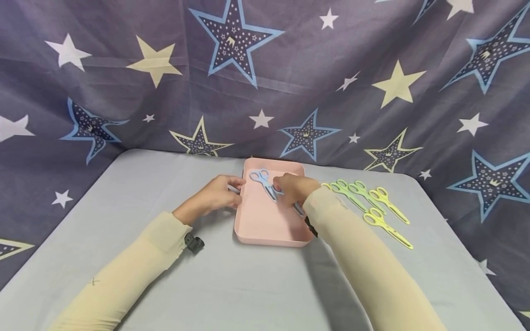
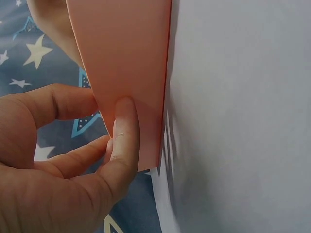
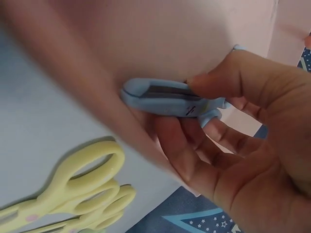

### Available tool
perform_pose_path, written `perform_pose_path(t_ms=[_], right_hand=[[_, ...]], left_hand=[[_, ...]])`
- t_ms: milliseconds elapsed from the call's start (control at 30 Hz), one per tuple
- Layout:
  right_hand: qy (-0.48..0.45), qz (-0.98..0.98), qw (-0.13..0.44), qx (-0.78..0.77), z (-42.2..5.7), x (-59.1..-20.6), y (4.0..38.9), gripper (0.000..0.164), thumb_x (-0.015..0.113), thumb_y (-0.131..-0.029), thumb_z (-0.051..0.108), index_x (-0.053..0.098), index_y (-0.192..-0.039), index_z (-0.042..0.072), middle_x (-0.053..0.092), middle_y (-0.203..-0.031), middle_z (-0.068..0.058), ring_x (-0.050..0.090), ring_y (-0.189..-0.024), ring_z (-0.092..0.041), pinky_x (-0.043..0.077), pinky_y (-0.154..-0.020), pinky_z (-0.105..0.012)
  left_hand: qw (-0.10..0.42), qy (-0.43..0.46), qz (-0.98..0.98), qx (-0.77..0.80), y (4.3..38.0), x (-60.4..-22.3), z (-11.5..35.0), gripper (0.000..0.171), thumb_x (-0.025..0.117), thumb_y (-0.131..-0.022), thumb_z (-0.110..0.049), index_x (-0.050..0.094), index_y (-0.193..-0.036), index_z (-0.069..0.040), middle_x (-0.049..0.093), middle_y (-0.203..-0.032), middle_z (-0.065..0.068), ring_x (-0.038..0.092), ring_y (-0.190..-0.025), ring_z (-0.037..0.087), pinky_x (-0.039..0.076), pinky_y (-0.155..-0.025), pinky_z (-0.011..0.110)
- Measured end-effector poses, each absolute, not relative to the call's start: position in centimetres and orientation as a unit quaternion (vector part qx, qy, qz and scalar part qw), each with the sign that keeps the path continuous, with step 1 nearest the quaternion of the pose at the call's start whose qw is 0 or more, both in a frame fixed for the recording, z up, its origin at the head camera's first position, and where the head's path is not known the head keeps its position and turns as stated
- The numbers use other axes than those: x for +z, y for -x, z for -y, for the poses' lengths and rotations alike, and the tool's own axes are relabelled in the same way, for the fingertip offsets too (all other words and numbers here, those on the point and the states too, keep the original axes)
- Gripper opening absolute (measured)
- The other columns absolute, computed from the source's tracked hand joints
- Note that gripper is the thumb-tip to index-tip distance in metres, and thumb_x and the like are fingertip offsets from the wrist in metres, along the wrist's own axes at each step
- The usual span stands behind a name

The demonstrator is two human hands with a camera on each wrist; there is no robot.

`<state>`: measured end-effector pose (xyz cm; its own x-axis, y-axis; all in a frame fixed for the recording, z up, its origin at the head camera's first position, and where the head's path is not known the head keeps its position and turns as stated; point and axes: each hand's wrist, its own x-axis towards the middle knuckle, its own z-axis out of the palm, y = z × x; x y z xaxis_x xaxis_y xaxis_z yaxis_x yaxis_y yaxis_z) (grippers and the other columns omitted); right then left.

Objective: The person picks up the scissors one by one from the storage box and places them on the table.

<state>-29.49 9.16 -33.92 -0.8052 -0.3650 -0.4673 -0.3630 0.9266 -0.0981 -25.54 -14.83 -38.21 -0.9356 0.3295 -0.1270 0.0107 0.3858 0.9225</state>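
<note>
A shallow pink tray (image 1: 265, 225) lies on the table, and my left hand (image 1: 221, 193) grips its left wall. In the left wrist view, fingers (image 2: 127, 126) lie against the tray's outer side and others reach its rim. My right hand (image 1: 296, 187) is inside the tray near the right wall, pinching a pair of blue scissors (image 3: 163, 99) between thumb and fingers. Their covered blade end points toward the wall, and the handles are partly hidden by the hand. Another pair of blue scissors (image 1: 261, 178) rests on the tray floor to the left of that hand.
Right of the tray, green scissors (image 1: 359, 189) and yellow scissors (image 1: 385, 225) lie on the grey table (image 1: 248, 289). One yellow pair is partly hidden behind the right forearm. A star-patterned curtain (image 1: 265, 96) hangs behind the table's far edge.
</note>
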Motion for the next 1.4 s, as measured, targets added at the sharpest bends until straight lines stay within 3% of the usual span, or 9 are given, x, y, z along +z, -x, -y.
perform_pose_path(t_ms=[300, 467, 700, 900, 1033, 1267, 1400], right_hand=[[0.224, -0.949, 0.221, 0.006, -9.1, -34.2, 29.4, 0.045, 0.069, -0.073, -0.005, 0.053, -0.108, 0.018, 0.058, -0.105, -0.006, 0.055, -0.089, -0.023, 0.046, -0.065, -0.030], [0.211, -0.949, 0.232, -0.026, -9.0, -34.5, 29.7, 0.034, 0.064, -0.080, -0.006, 0.051, -0.100, 0.018, 0.052, -0.093, -0.005, 0.050, -0.079, -0.021, 0.041, -0.057, -0.028], [0.195, -0.948, 0.245, -0.059, -8.9, -34.5, 29.7, 0.027, 0.067, -0.087, 0.000, 0.054, -0.101, 0.019, 0.059, -0.106, -0.009, 0.055, -0.074, -0.023, 0.046, -0.046, -0.029], [0.227, -0.947, 0.218, -0.060, -8.9, -34.1, 29.3, 0.033, 0.069, -0.087, 0.001, 0.059, -0.110, 0.022, 0.057, -0.111, -0.007, 0.056, -0.085, -0.024, 0.050, -0.060, -0.029], [0.240, -0.946, 0.209, -0.057, -9.0, -33.8, 29.2, 0.037, 0.071, -0.086, 0.002, 0.059, -0.115, 0.022, 0.054, -0.117, -0.006, 0.059, -0.087, -0.024, 0.053, -0.062, -0.030], [0.306, -0.941, 0.141, -0.033, -9.2, -32.8, 28.7, 0.038, 0.075, -0.082, 0.006, 0.063, -0.116, 0.018, 0.054, -0.109, -0.006, 0.055, -0.090, -0.022, 0.049, -0.076, -0.032], [0.336, -0.934, 0.112, -0.042, -10.0, -32.1, 28.4, 0.035, 0.074, -0.081, 0.004, 0.063, -0.112, 0.015, 0.055, -0.101, -0.006, 0.053, -0.086, -0.021, 0.048, -0.075, -0.032]], left_hand=[[0.146, -0.105, -0.815, 0.551, 25.5, -38.2, 14.8, 0.069, 0.061, -0.076, 0.006, 0.050, -0.144, 0.009, 0.051, -0.131, 0.028, 0.068, -0.085, 0.021, 0.063, -0.081, 0.033], [0.144, -0.104, -0.817, 0.549, 25.5, -38.2, 14.8, 0.069, 0.061, -0.076, 0.006, 0.050, -0.144, 0.009, 0.052, -0.130, 0.028, 0.068, -0.084, 0.020, 0.063, -0.080, 0.033], [0.145, -0.103, -0.819, 0.546, 25.5, -38.2, 14.8, 0.070, 0.061, -0.075, 0.006, 0.051, -0.144, 0.008, 0.052, -0.130, 0.027, 0.068, -0.083, 0.019, 0.062, -0.079, 0.031], [0.147, -0.100, -0.819, 0.546, 25.5, -38.1, 14.8, 0.070, 0.061, -0.076, 0.006, 0.050, -0.145, 0.008, 0.052, -0.131, 0.027, 0.068, -0.084, 0.019, 0.062, -0.079, 0.031], [0.148, -0.099, -0.821, 0.543, 25.5, -38.1, 14.8, 0.070, 0.061, -0.076, 0.006, 0.050, -0.145, 0.007, 0.052, -0.131, 0.026, 0.067, -0.085, 0.020, 0.062, -0.079, 0.030], [0.149, -0.094, -0.824, 0.539, 25.4, -38.2, 14.8, 0.069, 0.061, -0.076, 0.005, 0.052, -0.145, 0.006, 0.053, -0.131, 0.025, 0.067, -0.085, 0.020, 0.062, -0.078, 0.029], [0.148, -0.094, -0.823, 0.541, 25.5, -38.1, 14.8, 0.069, 0.061, -0.076, 0.005, 0.052, -0.145, 0.005, 0.053, -0.131, 0.025, 0.068, -0.086, 0.021, 0.062, -0.078, 0.030]])
